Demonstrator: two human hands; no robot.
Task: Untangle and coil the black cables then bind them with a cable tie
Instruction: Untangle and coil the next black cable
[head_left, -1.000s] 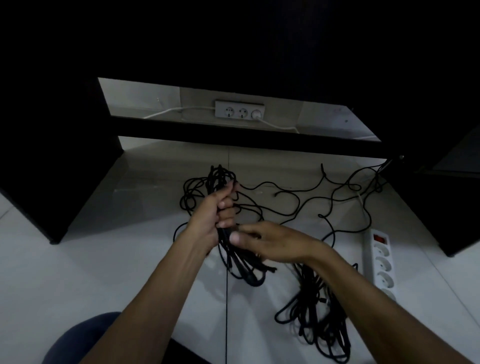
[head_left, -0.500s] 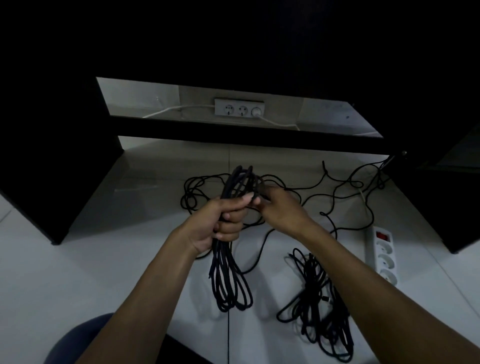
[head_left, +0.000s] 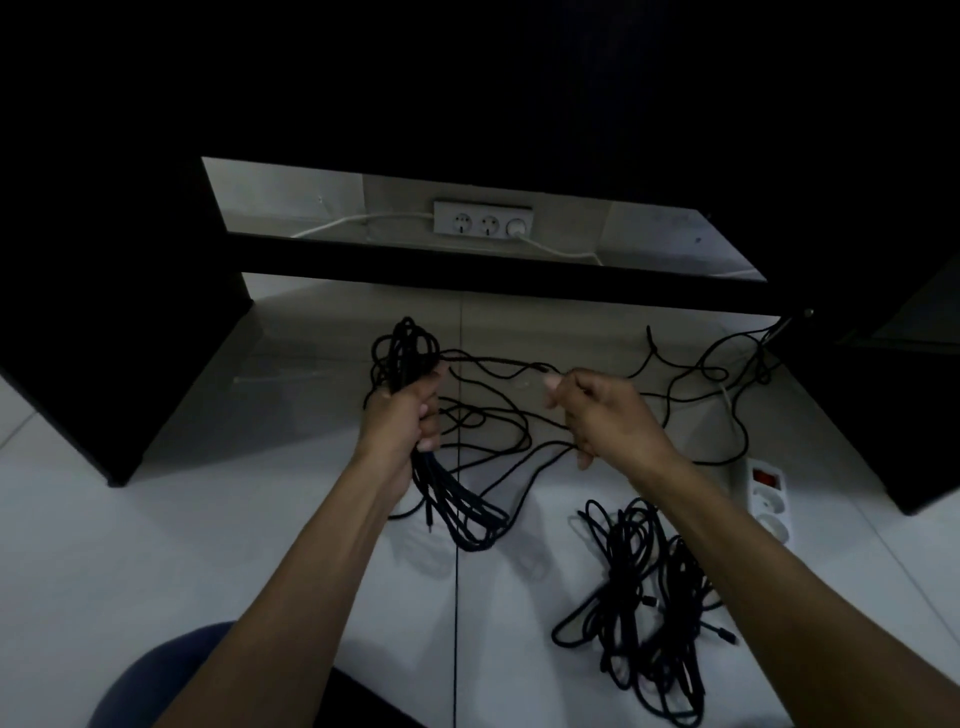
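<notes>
The person kneels or sits at the white floor (head_left: 156, 545) and works on the black cables. The left hand (head_left: 402, 421) is clamped around a half-made coil (head_left: 447, 499), with its loops standing above the fist and hanging below it toward the floor. The right hand (head_left: 597, 410) is curled and pinches a loose strand (head_left: 498, 361) that runs from the coil across to it. I judge the coiling is about in the middle: much free cable (head_left: 696, 374) lies in curves on the far right floor, and a second bundle (head_left: 644, 613) lies near on the right, gathered but without any tie that I can see. A white power strip (head_left: 769, 499) lies at the right of it. No cable tie is visible anywhere, so binding is not yet done. The room is dark; the black furniture (head_left: 104, 312) swallows details, and where the far cable ends go I cannot tell.
</notes>
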